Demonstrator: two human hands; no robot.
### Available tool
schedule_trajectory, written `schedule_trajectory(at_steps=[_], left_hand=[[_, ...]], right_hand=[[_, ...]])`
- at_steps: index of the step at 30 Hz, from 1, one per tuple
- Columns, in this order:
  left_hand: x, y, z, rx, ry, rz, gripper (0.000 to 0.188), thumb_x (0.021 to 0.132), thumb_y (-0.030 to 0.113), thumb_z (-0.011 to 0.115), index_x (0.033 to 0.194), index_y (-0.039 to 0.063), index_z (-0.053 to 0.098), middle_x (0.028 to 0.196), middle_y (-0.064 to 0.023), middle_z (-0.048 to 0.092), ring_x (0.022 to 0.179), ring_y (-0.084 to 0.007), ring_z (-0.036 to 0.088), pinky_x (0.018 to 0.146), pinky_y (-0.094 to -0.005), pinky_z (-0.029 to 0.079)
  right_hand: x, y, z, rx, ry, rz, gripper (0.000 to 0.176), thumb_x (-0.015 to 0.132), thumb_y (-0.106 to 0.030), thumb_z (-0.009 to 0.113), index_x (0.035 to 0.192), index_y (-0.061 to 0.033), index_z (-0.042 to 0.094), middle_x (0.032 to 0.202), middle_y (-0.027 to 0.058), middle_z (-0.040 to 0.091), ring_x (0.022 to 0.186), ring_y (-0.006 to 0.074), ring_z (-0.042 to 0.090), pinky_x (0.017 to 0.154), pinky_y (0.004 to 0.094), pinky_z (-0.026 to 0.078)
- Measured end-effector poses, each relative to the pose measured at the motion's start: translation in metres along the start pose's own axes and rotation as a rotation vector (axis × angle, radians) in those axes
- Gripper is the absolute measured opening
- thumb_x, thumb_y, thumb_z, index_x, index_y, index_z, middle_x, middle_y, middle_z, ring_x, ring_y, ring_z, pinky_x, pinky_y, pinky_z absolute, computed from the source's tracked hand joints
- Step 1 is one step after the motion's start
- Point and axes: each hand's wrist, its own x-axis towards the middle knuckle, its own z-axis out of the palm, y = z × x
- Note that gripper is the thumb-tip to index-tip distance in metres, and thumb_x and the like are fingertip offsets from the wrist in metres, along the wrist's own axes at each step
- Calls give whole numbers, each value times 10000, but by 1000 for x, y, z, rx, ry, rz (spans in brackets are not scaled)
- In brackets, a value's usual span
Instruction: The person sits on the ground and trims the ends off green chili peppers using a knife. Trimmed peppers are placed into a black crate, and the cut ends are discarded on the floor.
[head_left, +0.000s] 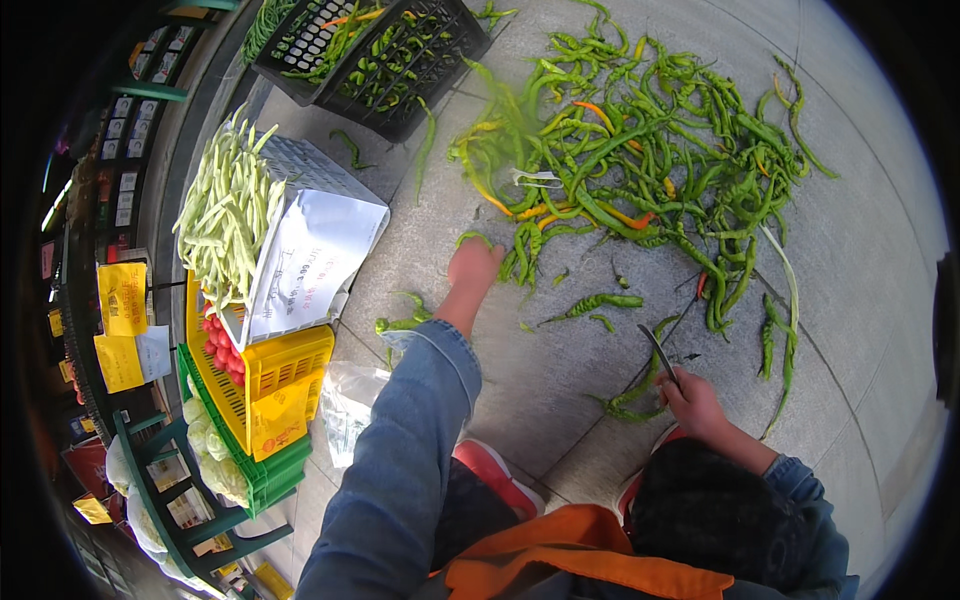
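My left hand (475, 262) is closed around a green chili pepper (471, 237), which shows at its knuckles, low over the paving. Just past it spreads a loose heap of long green chili peppers (637, 157), a few of them orange or red. In my right hand (691, 405), close to my knee, is a thin, dark, curved tool (660, 351); its exact kind cannot be told. Several single peppers (600, 304) and small scraps lie between the hands. Near the right hand is a bent pepper (637, 397).
A black plastic crate (405, 67) with peppers stands at the upper left. Below it are a white crate (315, 169) of pale green beans, a yellow crate (289, 352) with red produce, and a green crate (281, 469). A clear plastic bag (349, 405) lies beside my left sleeve.
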Motion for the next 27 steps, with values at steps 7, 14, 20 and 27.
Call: schedule_trajectory(at_steps=[7,14,20,27], left_hand=[[13,-48,21,-113,-73,-21,289,738,245,680,937,52,597,899,-118,660,838,-251,646,728,-389,515],[-60,-12,-24,-1713,-457,-216,100,860,54,618,947,78,575,881,-30,613,807,-157,600,690,-288,519],[-152,92,-37,-2028,-408,-359,134,857,66,638,965,57,559,928,-53,600,890,-176,588,789,-287,509],[-212,145,-13,-2125,-487,-593,126,869,70,628,982,47,579,943,-64,597,914,-177,577,818,-293,516]], right_hand=[[-9,-1,-5,109,28,46,175,929,-131,482,980,-12,600,662,103,602,609,191,598,589,331,467],[1,-42,-18,46,24,-49,155,911,-113,505,1007,-30,595,693,106,593,631,216,603,596,336,467],[10,-86,-14,-116,180,-429,192,872,-88,537,1060,-65,568,865,137,619,699,335,619,626,403,494],[25,-72,-1,-225,317,-405,170,873,-123,552,1033,-68,548,891,165,615,727,369,614,608,428,499]])
